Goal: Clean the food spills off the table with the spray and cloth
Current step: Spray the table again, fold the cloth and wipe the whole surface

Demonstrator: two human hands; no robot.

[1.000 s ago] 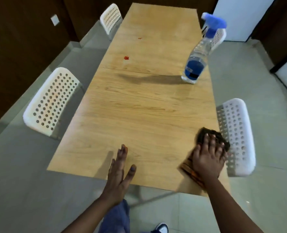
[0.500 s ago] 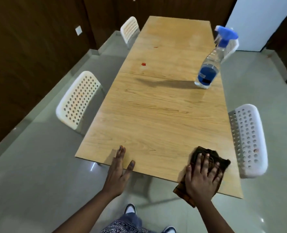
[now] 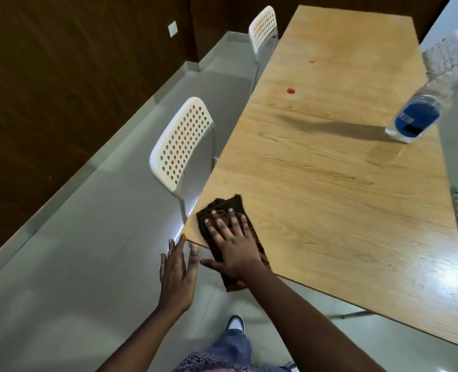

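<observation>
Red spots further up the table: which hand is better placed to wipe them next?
The right hand, probably. It already presses flat on the cloth at the table's near corner, so it can push the cloth toward the red spot. The left hand hangs off the edge, holding nothing.

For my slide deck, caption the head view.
Right hand presses cloth on table corner; red spills remain.

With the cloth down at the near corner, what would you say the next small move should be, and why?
Probably slide the cloth up the table toward the nearer red spill. The right hand presses it flat at the near left corner, both red spots lie far ahead unwiped, and the left hand waits off the edge.
</observation>
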